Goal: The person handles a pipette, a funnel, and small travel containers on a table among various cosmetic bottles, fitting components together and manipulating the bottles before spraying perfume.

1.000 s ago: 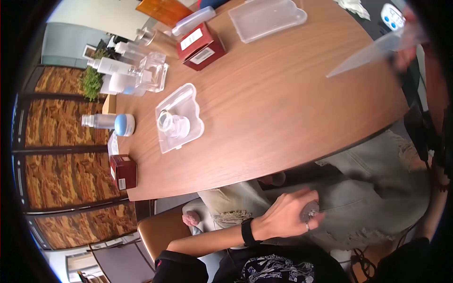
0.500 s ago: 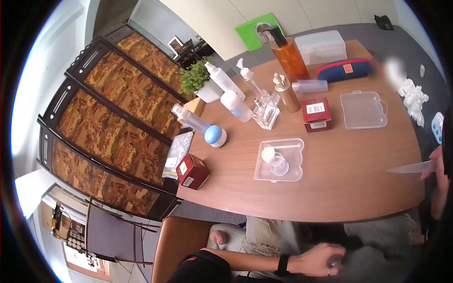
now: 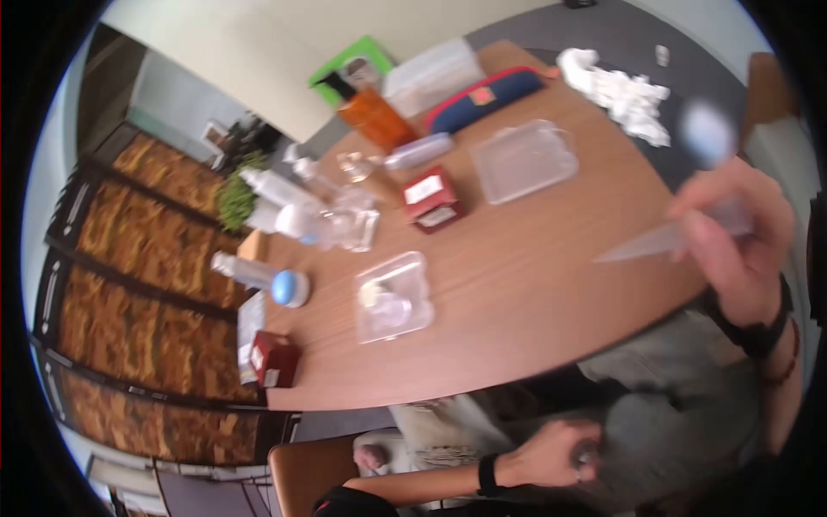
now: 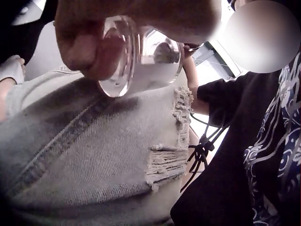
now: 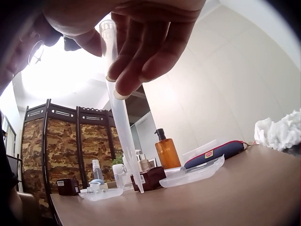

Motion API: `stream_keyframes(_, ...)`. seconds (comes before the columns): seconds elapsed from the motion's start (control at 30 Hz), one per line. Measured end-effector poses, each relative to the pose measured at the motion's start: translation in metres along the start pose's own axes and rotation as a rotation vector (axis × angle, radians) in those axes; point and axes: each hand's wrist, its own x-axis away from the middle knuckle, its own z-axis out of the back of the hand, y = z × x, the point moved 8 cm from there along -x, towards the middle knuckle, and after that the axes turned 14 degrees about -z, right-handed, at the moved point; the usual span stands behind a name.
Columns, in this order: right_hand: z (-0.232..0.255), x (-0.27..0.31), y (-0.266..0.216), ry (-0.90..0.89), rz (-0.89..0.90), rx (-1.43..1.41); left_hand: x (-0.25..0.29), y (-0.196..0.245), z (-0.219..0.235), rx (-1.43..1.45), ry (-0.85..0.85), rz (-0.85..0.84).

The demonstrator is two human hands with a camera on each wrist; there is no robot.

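Low over the lap, my left hand (image 3: 551, 452) holds a small clear jar-like container (image 4: 162, 70) with a wide round flange. Fingers and thumb curl about it in the left wrist view, covering part of it. At the table's right edge my right hand (image 3: 732, 233) pinches a long translucent plastic piece (image 3: 642, 246) tapering to a point, directed left over the tabletop. Its ringed upper end and split-looking lower end (image 5: 134, 174) show in the right wrist view. On the table, a shallow clear tray (image 3: 422, 269) holds a small clear jar (image 3: 393, 312).
A clear tray-shaped lid (image 3: 525, 164) lies beside a dark red box (image 3: 432, 200). Behind are an amber pump bottle (image 3: 376, 121), a blue pencil case (image 3: 484, 99) and several cosmetic bottles. Another red box (image 3: 274, 360) sits at the left corner, near a blue-lidded jar (image 3: 289, 288). Crumpled tissue (image 3: 624, 99) lies far right.
The head view has swung and tilted. My right hand, mostly out of frame before, now shows fully with the pointed piece over the table's right side. My left hand keeps its grip on the container.
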Motion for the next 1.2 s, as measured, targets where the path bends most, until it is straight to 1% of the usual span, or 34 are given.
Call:
stream_keyframes(0.03, -0.001, -0.001, -0.003, -0.034, 0.017, 0.025, 0.002, -0.004, -0.004, -0.003, -0.034, 0.029)
stream_keyframes(0.07, 0.000, -0.001, -0.002, -0.011, 0.041, 0.014, 0.001, -0.001, -0.008, 0.013, -0.043, 0.023)
stream_keyframes(0.2, 0.001, -0.004, -0.003, -0.007, 0.051, 0.003, -0.009, 0.017, -0.004, 0.019, 0.042, -0.029)
stream_keyframes(0.3, 0.003, -0.004, -0.002, 0.015, 0.080, -0.012, -0.009, 0.014, -0.005, 0.043, 0.057, -0.034)
stream_keyframes(0.37, 0.003, -0.004, -0.001, 0.002, 0.070, -0.009, -0.007, 0.013, -0.006, 0.055, 0.050, -0.023)
stream_keyframes(0.47, 0.004, -0.004, -0.001, 0.023, 0.024, -0.019, -0.007, 0.022, -0.005, 0.053, 0.063, -0.078)
stream_keyframes(0.53, 0.004, -0.004, -0.002, 0.016, 0.022, -0.015, -0.008, 0.020, -0.005, 0.088, 0.118, -0.059)
stream_keyframes(0.57, 0.005, -0.004, -0.002, 0.014, 0.021, -0.015, -0.009, 0.021, -0.004, 0.090, 0.118, -0.062)
stream_keyframes(0.67, 0.002, -0.003, -0.001, 0.008, -0.012, -0.037, -0.012, 0.020, 0.005, 0.088, 0.106, -0.046)
stream_keyframes(0.73, 0.002, -0.004, -0.004, 0.009, -0.030, -0.066, -0.012, 0.031, 0.011, 0.082, 0.110, -0.126)
stream_keyframes(0.8, 0.001, -0.004, -0.002, 0.005, -0.057, -0.086, -0.015, 0.040, 0.024, 0.062, 0.120, -0.138)
stream_keyframes(0.83, 0.002, -0.003, -0.001, 0.040, -0.060, -0.093, -0.017, 0.045, 0.030, 0.044, 0.133, -0.150)
stream_keyframes(0.87, 0.004, -0.005, 0.000, 0.074, -0.056, -0.102, -0.018, 0.043, 0.034, 0.070, 0.145, -0.120)
stream_keyframes(0.9, 0.003, -0.006, -0.001, 0.073, -0.046, -0.108, -0.019, 0.042, 0.038, 0.060, 0.153, -0.121)
stream_keyframes(0.97, 0.001, -0.004, 0.007, 0.039, -0.159, -0.195, -0.021, 0.038, 0.036, 0.058, 0.062, -0.114)
stream_keyframes(1.0, 0.001, -0.002, 0.009, 0.037, -0.174, -0.182, -0.019, 0.038, 0.038, 0.046, 0.065, -0.103)
stream_keyframes(1.03, 0.000, -0.003, 0.006, 0.016, -0.135, -0.161, -0.019, 0.044, 0.044, 0.075, 0.047, -0.067)
stream_keyframes(1.07, -0.001, -0.003, 0.002, -0.007, -0.090, -0.144, -0.018, 0.047, 0.049, 0.052, 0.054, -0.086)
stream_keyframes(1.13, -0.001, -0.002, 0.002, -0.033, -0.115, -0.144, -0.016, 0.052, 0.058, -0.006, 0.054, -0.088)
stream_keyframes(1.2, -0.002, -0.004, 0.002, -0.051, -0.130, -0.160, -0.014, 0.049, 0.058, -0.026, 0.075, -0.091)
